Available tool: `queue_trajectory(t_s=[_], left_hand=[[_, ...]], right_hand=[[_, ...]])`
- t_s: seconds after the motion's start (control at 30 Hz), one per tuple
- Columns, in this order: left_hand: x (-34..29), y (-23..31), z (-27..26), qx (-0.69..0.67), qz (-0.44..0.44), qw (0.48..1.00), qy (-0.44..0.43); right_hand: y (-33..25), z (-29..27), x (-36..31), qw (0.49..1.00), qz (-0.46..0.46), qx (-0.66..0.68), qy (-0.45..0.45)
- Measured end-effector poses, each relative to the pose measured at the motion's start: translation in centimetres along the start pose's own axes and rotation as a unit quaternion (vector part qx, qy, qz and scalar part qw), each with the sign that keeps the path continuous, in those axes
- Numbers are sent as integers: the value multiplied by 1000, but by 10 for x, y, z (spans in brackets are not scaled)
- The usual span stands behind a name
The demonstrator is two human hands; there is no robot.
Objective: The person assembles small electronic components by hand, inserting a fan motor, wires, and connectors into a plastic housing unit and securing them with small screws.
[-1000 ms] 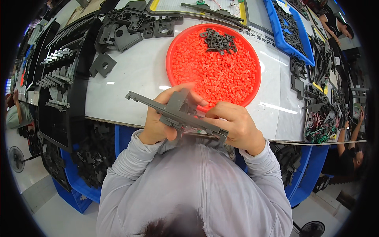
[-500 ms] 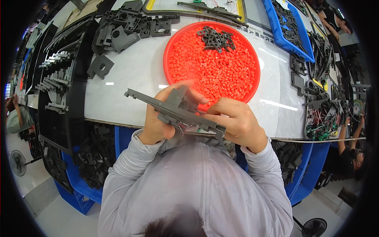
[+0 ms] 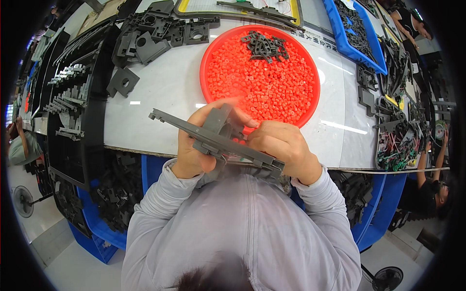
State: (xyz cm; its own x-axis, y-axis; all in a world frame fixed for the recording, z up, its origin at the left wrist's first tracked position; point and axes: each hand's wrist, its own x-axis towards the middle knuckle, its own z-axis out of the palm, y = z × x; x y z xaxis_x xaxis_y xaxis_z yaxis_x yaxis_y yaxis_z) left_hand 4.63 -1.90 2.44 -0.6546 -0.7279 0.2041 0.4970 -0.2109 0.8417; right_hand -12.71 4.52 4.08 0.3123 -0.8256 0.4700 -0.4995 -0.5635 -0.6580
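The left hand (image 3: 190,154) comes in from the near side, palm turned inward, wrapping a long dark grey bracket (image 3: 208,136): one finger reaches across its far side and a digit shows beneath its near edge, so the grip is firm. The right hand (image 3: 286,145) is bent at the knuckles, fingers curled and drawn together beside the bracket's right half; their tips are partly hidden, so whether they pinch anything cannot be told. The bracket, matte and plastic-looking, is held tilted over the table's near edge, its left end higher, with a block with a rounded hollow rising midway. It covers part of both hands. Just beyond, a round, smooth red tray (image 3: 204,72) holds small red cylindrical pieces (image 3: 272,97) and a clump of black parts (image 3: 264,47). Grey plates (image 3: 150,48) are heaped far left on the glossy white table (image 3: 155,92); a black rack (image 3: 94,140) stands left, a blue crate (image 3: 347,47) far right.
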Motion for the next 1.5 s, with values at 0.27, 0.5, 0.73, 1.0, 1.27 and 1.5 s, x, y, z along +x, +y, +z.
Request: queue_trajectory(t_s=[0.27,0.5,0.73,1.0,1.27,1.5], left_hand=[[-5,-7,-1,-35,8,995,96],[-16,16,-4,-26,-2,997,77],[-28,28,4,-12,22,992,125],[-30,28,-9,49,88,984,143],[-27,24,-5,-27,83,980,178],[-23,15,-2,29,62,990,120]], right_hand=[[8,13,-3,999,-24,26,42],[-2,45,-19,907,220,337,122],[-18,59,7,965,99,239,-30],[-30,65,-4,953,201,222,47],[-20,48,-9,984,40,-65,164],[-18,42,-9,992,30,-39,116]])
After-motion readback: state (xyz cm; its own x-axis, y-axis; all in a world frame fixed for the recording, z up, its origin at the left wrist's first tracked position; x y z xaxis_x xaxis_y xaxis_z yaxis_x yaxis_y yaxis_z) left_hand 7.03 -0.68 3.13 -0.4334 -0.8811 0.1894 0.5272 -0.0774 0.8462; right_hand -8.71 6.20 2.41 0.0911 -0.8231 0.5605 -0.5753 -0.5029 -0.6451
